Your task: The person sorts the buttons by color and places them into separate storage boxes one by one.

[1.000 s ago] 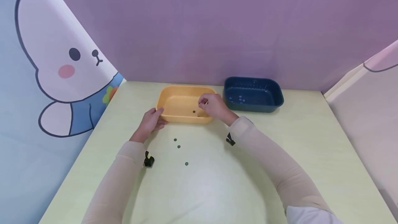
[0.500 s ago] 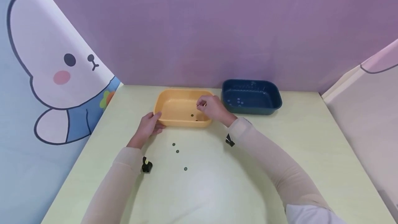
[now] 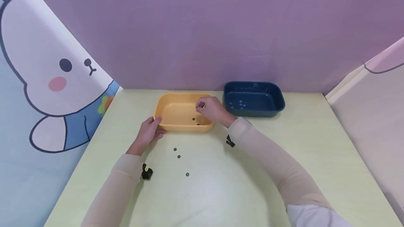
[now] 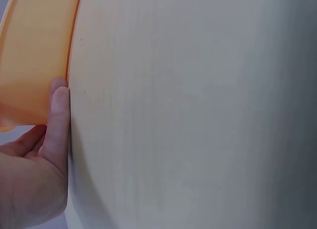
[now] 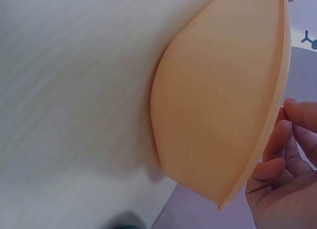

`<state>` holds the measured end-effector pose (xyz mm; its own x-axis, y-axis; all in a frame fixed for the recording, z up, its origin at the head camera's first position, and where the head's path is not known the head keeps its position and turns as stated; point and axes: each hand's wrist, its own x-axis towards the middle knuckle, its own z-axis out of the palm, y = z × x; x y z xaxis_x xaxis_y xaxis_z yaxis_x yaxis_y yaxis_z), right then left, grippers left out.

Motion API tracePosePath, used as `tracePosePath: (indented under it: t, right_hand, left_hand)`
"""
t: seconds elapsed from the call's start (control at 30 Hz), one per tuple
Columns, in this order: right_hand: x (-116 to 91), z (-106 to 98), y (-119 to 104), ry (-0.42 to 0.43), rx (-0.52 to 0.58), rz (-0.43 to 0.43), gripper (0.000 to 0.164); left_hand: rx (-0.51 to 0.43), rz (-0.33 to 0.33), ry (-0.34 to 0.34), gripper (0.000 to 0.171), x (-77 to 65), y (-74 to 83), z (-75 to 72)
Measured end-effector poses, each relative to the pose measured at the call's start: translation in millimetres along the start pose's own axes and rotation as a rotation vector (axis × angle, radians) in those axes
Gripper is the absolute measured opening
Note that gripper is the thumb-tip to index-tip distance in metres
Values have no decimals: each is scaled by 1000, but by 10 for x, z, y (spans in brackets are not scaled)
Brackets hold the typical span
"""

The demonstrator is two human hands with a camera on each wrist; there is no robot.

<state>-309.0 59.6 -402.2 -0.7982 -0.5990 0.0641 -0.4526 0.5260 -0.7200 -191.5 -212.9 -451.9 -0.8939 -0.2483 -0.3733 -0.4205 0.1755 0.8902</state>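
My left hand (image 3: 147,132) grips the near left corner of a yellow plastic tray (image 3: 164,106), thumb over the rim, the other fingers outside and below. In the left wrist view the thumb lies along the wall of the tray (image 4: 39,46). Over the tray's right side hovers my right hand (image 3: 213,109), its thumb and index fingertips pinched together. Something small and dark shows at those fingertips, seemingly a disc, mostly hidden. Inside the tray lies a small dark disc (image 3: 193,119), with another (image 3: 198,124) by the near wall. The right wrist view shows the right hand (image 5: 287,174) beyond the rim.
A dark blue tray (image 3: 254,112) holding several small round discs (image 3: 241,104) stands right of the yellow one, against the purple backdrop (image 3: 176,38). Three dark discs, one of them the nearest disc (image 3: 187,174), lie on the pale table (image 3: 227,185) before the yellow tray.
The whole head view has shifted slightly, so everything sits a little lower and further left. Both hands keep nearly the same pose at the yellow tray.
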Motion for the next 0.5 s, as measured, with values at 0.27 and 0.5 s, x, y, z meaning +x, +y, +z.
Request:
tracePosePath:
  t: [0.27,0.5]
  right_hand:
    - [58,50,-36,0,-88,-11,5]
    - [103,75,-2,32,-99,-10,5]
  left_hand:
    - [6,3,5,63,9,3,-1]
    - [13,-3,7,63,-3,22,14]
